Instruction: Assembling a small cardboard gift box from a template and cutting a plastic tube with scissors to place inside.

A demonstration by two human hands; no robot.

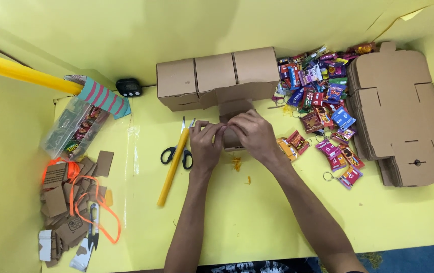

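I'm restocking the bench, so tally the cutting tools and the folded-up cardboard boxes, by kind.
Black-handled scissors: 1
Small snips: 1
Closed cardboard boxes in the back row: 3
Box being folded under the left hand and right hand: 1
Total: 6

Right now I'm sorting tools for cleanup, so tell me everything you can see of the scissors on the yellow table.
The scissors lie flat on the yellow table, just left of the left hand. They have black loop handles towards the person and pale metal blades pointing away, slightly parted at the tips. A long yellow stick lies slantwise across them, covering the pivot and part of the right handle. Neither hand touches them; both hands hold a small cardboard box beside them.
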